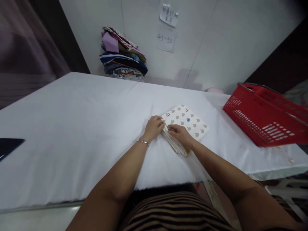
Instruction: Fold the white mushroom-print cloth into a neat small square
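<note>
A folded white cloth printed with small grey, red and blue shapes lies on the white table, right of the middle. My left hand, a bracelet on its wrist, rests on the cloth's near-left corner with fingers curled over the edge. Beside it, my right hand pinches the stacked folded layers along the cloth's near edge. The two hands almost touch.
A red plastic basket sits at the table's right end. A pile of folded colourful fabrics leans on the back wall, under paper notes. A dark flat object lies at the left edge.
</note>
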Motion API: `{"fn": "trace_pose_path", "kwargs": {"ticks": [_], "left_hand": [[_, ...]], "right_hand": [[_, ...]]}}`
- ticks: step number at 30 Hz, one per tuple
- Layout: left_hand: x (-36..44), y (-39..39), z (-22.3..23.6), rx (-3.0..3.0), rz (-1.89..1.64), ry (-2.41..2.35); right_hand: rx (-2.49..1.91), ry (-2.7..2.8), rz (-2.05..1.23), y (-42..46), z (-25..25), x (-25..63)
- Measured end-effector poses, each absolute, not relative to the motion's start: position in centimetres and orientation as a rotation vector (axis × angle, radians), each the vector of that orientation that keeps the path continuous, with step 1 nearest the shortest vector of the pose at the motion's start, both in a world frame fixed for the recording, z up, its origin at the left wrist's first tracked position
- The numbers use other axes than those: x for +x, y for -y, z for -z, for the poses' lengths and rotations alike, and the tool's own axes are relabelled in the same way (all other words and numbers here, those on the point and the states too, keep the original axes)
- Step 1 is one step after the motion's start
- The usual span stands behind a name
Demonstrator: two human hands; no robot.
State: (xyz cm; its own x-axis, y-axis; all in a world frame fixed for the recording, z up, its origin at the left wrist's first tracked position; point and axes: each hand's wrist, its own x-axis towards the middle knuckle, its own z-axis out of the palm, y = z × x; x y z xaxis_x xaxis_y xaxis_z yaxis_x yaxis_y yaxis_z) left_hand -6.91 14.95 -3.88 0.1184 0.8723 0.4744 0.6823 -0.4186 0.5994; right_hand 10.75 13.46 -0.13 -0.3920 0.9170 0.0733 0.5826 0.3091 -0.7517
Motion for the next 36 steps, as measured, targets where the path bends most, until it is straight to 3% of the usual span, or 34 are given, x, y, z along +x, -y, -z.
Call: {"fn": "trace_pose_path", "kwargs": {"ticks": [3,9,14,24,30,36], "left_hand": [[-7.0,-15.2,4.2,2.149,-1.211,-1.565],[-6.9,-15.0,4.0,2.149,-1.233,-1.633],[-6.6,-14.2,3.2,2.343,-1.174,-1.648],[-5.9,-12.4,2.0,2.564,-0.853,-1.25],[-6.5,-12.2,2.0,2.549,-0.873,-1.248],[-6.4,-12.1,2.1,2.599,-0.915,-1.237]], "right_hand": [[-1.329,1.901,-0.947,-11.3,0.0,13.8],[-1.273,2.142,-0.511,-6.3,0.5,17.9],[-1.166,2.336,-0.263,-4.6,1.1,17.6],[-1.493,2.455,0.009,-6.5,0.8,14.8],[-1.534,2.514,0.074,-6.5,0.7,14.3],[-1.599,2.533,-0.084,-6.7,-0.3,14.3]]}}
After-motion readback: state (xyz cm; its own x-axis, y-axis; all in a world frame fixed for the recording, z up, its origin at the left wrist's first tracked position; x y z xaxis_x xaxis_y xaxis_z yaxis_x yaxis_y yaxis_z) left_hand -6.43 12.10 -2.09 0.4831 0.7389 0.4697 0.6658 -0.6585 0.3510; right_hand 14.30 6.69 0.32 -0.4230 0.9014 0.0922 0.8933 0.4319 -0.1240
